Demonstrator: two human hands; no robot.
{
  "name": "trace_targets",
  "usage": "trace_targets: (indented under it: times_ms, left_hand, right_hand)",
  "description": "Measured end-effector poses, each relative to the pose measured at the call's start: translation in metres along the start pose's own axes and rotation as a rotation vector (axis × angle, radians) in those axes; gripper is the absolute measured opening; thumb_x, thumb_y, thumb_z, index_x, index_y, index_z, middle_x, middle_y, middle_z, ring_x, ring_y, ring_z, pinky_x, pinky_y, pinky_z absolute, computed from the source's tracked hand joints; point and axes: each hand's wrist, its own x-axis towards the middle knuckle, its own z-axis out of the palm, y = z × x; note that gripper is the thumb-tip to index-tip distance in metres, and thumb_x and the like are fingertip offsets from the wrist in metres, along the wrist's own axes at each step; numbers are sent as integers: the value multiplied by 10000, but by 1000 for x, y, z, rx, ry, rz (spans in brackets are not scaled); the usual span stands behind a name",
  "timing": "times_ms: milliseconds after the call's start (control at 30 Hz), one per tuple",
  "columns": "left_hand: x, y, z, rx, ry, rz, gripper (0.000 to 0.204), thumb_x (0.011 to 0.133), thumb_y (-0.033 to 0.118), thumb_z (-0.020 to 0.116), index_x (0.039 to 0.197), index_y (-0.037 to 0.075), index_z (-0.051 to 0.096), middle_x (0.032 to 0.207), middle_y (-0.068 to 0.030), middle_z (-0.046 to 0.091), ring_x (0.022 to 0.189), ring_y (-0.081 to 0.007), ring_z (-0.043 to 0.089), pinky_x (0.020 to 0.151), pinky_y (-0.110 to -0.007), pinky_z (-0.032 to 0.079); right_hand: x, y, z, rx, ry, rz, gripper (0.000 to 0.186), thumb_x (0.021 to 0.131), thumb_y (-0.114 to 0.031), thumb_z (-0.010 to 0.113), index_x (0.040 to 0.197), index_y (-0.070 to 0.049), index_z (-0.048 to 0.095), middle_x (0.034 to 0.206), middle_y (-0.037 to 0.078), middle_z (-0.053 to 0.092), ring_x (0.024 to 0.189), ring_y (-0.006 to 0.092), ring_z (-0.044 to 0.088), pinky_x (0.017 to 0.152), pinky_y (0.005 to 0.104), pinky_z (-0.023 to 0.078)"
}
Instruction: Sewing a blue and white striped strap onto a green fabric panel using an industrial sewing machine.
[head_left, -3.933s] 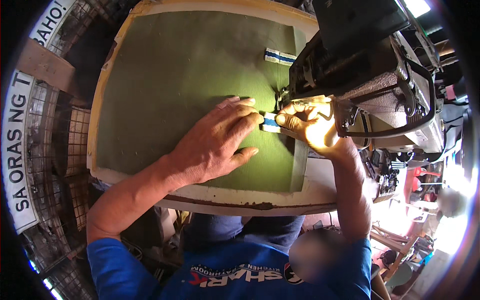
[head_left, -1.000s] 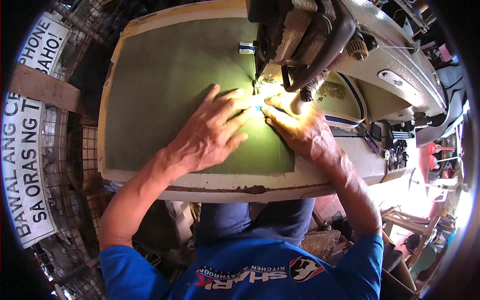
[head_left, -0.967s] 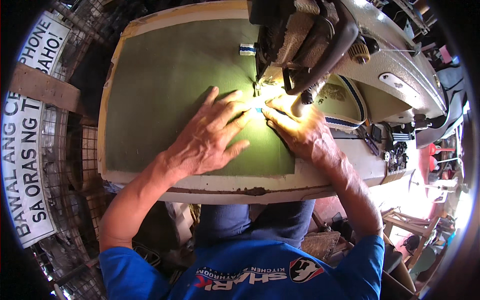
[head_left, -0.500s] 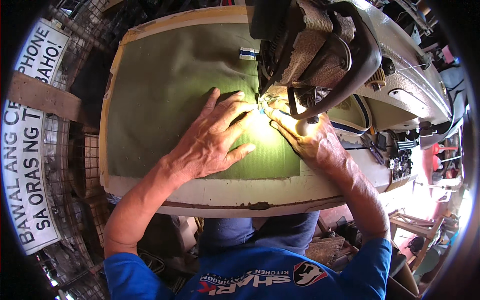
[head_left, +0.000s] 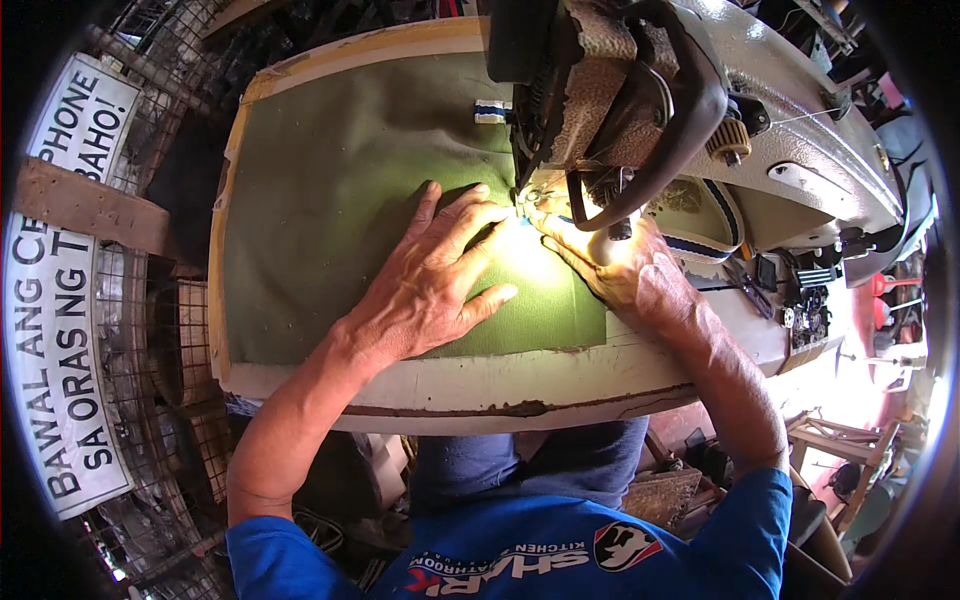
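Observation:
A dark green sheet of fabric (head_left: 310, 220) lies flat under the sewing machine head (head_left: 600, 110), lit brightly around the presser foot (head_left: 522, 196). My left hand (head_left: 420, 275) rests open on the fabric, its fingers spread and the fingertips just left of the foot. Close on the foot's right side, my right hand (head_left: 635, 275) presses down with fingers stretched out. A striped blue-and-white webbing strap (head_left: 740, 222) curves on the machine bed right of that hand; its part under my fingers is mostly hidden. A short webbing piece (head_left: 490, 112) shows beyond the foot, on the fabric.
The pale worktable's chipped front edge (head_left: 520, 408) runs before my lap. Scissors (head_left: 750, 288) and small dark parts (head_left: 808, 315) lie on its right side. A wire mesh (head_left: 130, 330) with a lettered sign (head_left: 60, 350) stands at the left. A wooden stool (head_left: 845, 455) stands lower right.
The whole view has shifted slightly. Both hands keep nearly the same place and pose beside the presser foot, and the fabric shows no clear movement.

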Motion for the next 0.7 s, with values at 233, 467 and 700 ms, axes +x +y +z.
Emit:
trace_targets:
  times_ms: [233, 467, 700]
  left_hand:
    - [-1, 1, 1, 1, 1, 1, 515, 863, 263, 709, 1287, 11, 561, 1281, -181, 484, 1282, -372, 457, 1172, -579, 259]
    - [-1, 1, 1, 35, 5, 13, 501, 905, 310, 665, 1264, -19, 548, 1289, -194, 505, 1320, -359, 455, 1145, -594, 291]
    - [-2, -1, 2, 8, 2, 4, 507, 892, 283, 678, 1295, 1, 555, 1311, -183, 475, 1281, -371, 470, 1172, -582, 262]
  right_hand:
    - [8, 20, 6, 133, 18, -58, 92, 778, -161, 619, 803, -74, 608, 760, 133, 568, 778, 366, 571, 692, 491, 451]
    - [20, 32, -5, -56, -143, -324, 165, 728, -179, 640, 682, -46, 554, 649, 137, 522, 622, 331, 548, 535, 472, 431]
    - [23, 28, -1, 36, -150, -83, 155, 668, -153, 626, 608, -36, 545, 641, 123, 536, 627, 317, 586, 547, 452, 469]
